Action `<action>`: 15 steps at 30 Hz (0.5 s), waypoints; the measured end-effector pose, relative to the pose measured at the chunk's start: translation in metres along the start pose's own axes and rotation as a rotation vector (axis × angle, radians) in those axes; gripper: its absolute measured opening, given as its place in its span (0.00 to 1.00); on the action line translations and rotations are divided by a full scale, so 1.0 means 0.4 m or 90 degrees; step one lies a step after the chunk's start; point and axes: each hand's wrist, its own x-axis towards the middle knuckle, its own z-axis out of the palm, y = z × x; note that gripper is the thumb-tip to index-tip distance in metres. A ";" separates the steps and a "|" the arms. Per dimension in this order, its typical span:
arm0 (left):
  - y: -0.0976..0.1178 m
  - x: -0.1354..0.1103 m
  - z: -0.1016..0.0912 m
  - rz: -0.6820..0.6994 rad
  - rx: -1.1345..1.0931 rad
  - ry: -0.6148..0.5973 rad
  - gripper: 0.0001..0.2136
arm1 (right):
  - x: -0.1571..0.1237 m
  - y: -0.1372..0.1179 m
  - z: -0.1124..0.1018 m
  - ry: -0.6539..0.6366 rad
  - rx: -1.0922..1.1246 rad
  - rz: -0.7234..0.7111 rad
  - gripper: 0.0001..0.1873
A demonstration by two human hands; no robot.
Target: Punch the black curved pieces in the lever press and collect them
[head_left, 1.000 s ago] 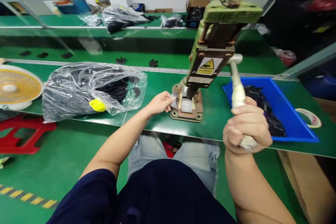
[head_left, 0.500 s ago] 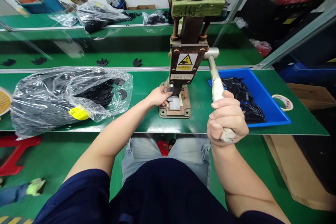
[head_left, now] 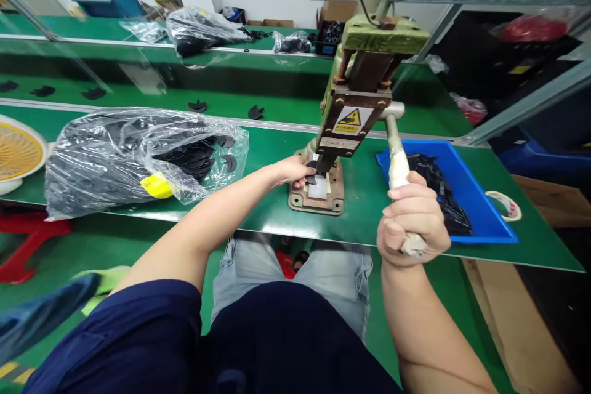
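A green hand press (head_left: 355, 104) stands on the green table, with a yellow warning sticker on its ram and a rusty base plate (head_left: 316, 198). My right hand (head_left: 412, 221) is shut around the press's white taped lever (head_left: 397, 163), pulled toward me. My left hand (head_left: 294, 170) rests at the left of the base plate and pinches a small black flat piece (head_left: 312, 180) under the ram. A white pad lies on the base below it.
A clear plastic bag (head_left: 138, 157) full of black pieces lies at left with a yellow label. A blue tray (head_left: 484, 209) holding black pieces sits right of the press, a tape roll (head_left: 508, 204) beside it. A fan (head_left: 16, 154) is at far left. Loose black pieces lie on the belt behind.
My left hand has moved from holding a clear piece beside the base plate to placing a black piece under the ram. My right hand keeps its grip on the lever; the view has shifted.
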 end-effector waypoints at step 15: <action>-0.157 -0.146 -0.387 0.044 0.438 0.417 0.21 | 0.004 0.017 0.025 0.085 0.009 -0.001 0.19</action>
